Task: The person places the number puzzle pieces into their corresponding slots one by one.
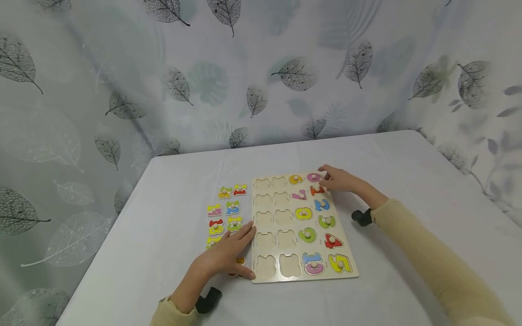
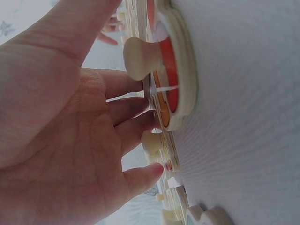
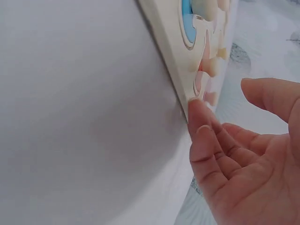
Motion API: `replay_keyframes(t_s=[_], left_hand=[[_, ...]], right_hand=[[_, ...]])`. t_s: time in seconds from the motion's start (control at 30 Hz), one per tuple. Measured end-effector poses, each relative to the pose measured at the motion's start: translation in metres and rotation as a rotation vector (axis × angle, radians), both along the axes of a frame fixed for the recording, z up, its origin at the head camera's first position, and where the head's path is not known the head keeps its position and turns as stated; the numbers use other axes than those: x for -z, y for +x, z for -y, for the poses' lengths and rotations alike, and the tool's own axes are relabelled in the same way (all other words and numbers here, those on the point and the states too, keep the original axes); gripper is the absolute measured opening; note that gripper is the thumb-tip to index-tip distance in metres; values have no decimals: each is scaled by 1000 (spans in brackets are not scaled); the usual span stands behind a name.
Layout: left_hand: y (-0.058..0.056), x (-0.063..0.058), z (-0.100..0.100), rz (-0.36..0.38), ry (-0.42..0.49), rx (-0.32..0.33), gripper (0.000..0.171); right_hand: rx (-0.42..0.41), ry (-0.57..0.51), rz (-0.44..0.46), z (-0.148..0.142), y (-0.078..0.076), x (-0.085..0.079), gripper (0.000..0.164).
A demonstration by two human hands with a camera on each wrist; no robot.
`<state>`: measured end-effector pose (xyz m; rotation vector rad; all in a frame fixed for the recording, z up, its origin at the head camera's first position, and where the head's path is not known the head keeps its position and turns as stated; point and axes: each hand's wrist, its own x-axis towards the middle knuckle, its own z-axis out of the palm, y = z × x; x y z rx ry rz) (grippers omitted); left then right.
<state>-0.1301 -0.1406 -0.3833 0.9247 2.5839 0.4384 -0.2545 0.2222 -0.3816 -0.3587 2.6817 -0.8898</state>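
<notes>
A wooden number puzzle board (image 1: 281, 279) lies flat on the table. Its two right columns carry colourful knobbed number pieces, such as the yellow 5 (image 1: 340, 263) and red 4 (image 1: 334, 241); its two left columns show bare recesses. My left hand (image 1: 223, 254) spreads over the board's left edge, fingertips and thumb right at the rim. Beneath that palm, partly hidden, sits a red and orange knobbed piece (image 2: 172, 79). At the board's far right corner is my right hand (image 1: 341, 179), fingertips against the edge (image 3: 164, 51) and thumb held apart, close to the red 1 (image 1: 317, 190).
Left of the board, loose number pieces lie in two columns, among them a blue and yellow 12 (image 1: 233, 208) and a red and yellow 18 (image 1: 216, 226). A white cloth covers the table (image 1: 171, 208). Leaf-patterned curtains (image 1: 261, 68) hang behind it and at both sides.
</notes>
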Motion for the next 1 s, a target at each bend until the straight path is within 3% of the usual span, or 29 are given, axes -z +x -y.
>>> replay_keyframes(t_s=[0.33, 0.6, 0.77, 1.0], left_hand=[[-1, 0, 0, 1, -3, 6, 105], [-1, 2, 2, -2, -16, 10, 106], [-2, 1, 4, -17, -22, 21, 105], [-6, -4, 0, -43, -60, 31, 97]], right_hand=[[-148, 52, -80, -21, 57, 1, 56], [-198, 145, 14, -17, 99, 1, 84], [-210, 182, -4, -14, 114, 4, 95], [-227, 182, -29, -15, 124, 6, 104]])
